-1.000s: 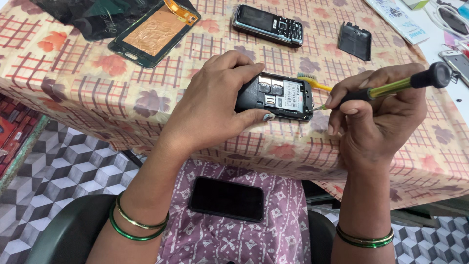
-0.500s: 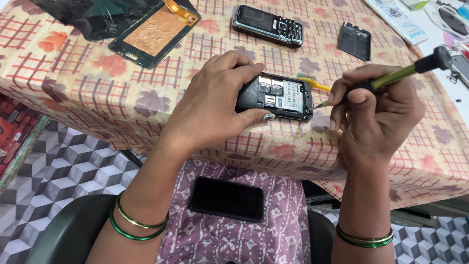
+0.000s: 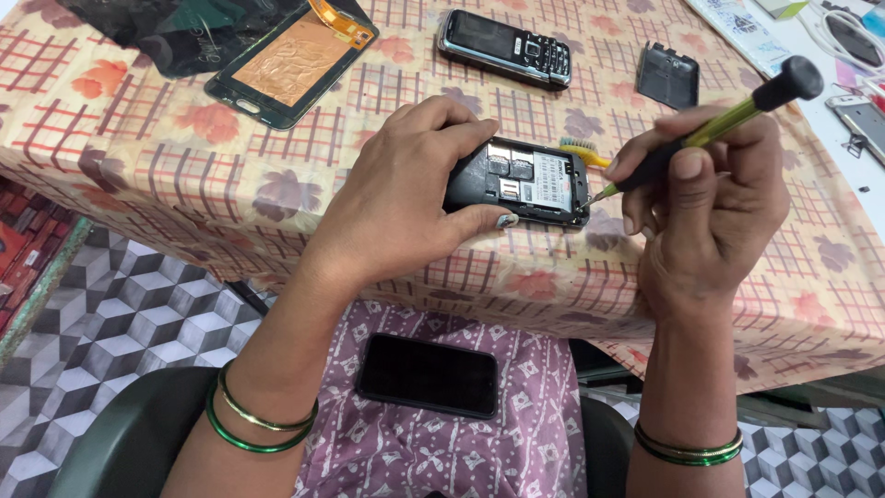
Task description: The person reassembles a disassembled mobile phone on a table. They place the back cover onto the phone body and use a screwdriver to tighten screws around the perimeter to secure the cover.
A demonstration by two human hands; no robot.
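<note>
The left hand point(image 3: 406, 198) clamps the opened phone point(image 3: 521, 182) lying crosswise on the table point(image 3: 184, 184), while the right hand point(image 3: 705, 198) pinches a screwdriver point(image 3: 714, 129) whose tip points down-left at the phone's right end.

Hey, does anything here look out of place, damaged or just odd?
Yes: a black smartphone lies loose on the person's lap, off the table. On the table, a detached screen panel lies with its orange ribbon cable curled up, and a loose back cover sits apart from any phone.
</note>
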